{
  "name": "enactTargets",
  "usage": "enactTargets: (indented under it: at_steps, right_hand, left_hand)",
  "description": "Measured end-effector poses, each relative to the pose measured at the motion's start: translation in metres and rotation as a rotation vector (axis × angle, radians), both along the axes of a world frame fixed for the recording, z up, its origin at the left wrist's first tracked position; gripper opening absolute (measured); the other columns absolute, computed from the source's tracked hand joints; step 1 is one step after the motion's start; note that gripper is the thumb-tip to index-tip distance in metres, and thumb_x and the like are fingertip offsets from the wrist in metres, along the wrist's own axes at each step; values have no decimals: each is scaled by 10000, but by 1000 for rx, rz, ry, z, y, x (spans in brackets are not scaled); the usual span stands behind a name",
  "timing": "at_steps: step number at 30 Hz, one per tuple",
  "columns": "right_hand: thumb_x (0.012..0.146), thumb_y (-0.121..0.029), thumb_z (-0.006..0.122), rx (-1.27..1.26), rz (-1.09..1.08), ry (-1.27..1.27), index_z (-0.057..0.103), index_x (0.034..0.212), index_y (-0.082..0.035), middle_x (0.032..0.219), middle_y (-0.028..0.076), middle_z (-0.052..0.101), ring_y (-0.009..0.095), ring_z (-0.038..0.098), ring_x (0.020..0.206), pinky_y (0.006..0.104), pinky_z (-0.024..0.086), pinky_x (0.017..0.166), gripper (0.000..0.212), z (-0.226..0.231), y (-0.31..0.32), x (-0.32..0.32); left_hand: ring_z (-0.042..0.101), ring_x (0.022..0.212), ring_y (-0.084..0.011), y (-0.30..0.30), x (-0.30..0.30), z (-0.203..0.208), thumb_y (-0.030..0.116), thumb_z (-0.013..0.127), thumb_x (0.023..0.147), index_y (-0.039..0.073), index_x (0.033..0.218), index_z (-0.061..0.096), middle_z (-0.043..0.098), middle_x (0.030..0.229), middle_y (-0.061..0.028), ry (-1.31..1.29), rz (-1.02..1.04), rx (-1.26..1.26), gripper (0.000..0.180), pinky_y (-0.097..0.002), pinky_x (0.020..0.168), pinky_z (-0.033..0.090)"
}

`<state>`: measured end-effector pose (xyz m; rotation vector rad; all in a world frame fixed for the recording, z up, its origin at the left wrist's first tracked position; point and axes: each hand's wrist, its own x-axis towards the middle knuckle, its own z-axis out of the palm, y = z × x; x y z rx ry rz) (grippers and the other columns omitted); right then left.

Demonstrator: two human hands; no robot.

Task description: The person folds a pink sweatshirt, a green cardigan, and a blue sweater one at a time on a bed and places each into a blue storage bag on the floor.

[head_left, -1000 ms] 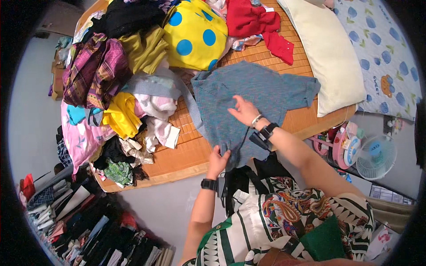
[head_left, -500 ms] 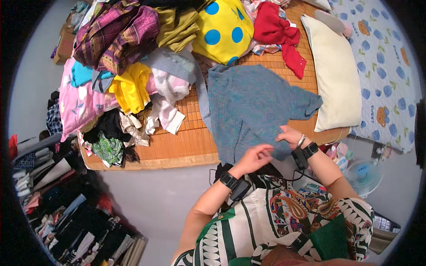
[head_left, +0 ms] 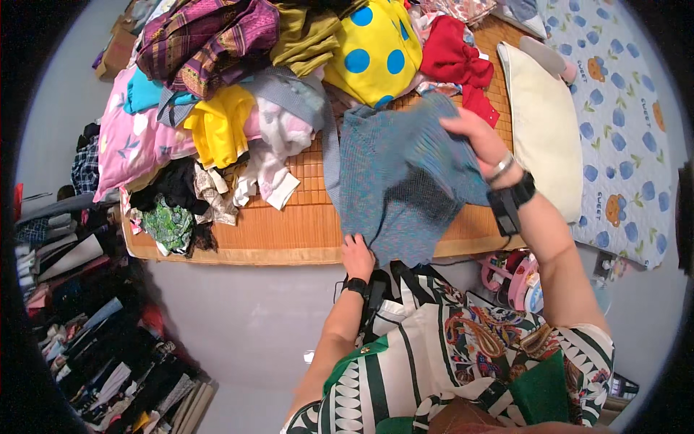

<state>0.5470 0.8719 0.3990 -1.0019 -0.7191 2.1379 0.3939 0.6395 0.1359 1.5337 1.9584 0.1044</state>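
A blue-grey knit top [head_left: 376, 188] lies partly spread on the bamboo mat [head_left: 307, 235], its right part lifted and bunched. My right hand [head_left: 483, 141] is closed on the raised far-right part of the knit, which blurs a little there. At the near left corner of the same garment, my left hand [head_left: 358, 257] has its fingers on the hem and looks closed on it. The garment's near edge hangs around the mat's front border, close to my body.
Left of the knit lie a yellow garment [head_left: 220, 126], a pink pillow [head_left: 134, 155] and a green patterned cloth [head_left: 166, 223]. Behind are a yellow dotted bundle [head_left: 372, 54] and a red garment [head_left: 452, 54]. A cream pillow [head_left: 546, 130] borders the right side.
My right hand has moved away from me and lifted the knit's right side, folding its sleeve up. My left hand has moved left to the near corner and taken hold there.
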Motion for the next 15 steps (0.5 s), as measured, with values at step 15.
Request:
enactTargets:
  at_steps: [15]
  right_hand:
    - [769, -60, 526, 75, 37, 208, 491, 998, -7, 894, 77, 591, 155, 585, 765, 296, 486, 688, 237, -14, -8, -122]
  left_hand:
    - [495, 751, -361, -10, -76, 8, 44, 541, 635, -1, 890, 436, 482, 840, -193, -192, 163, 277, 280, -414, 657, 407]
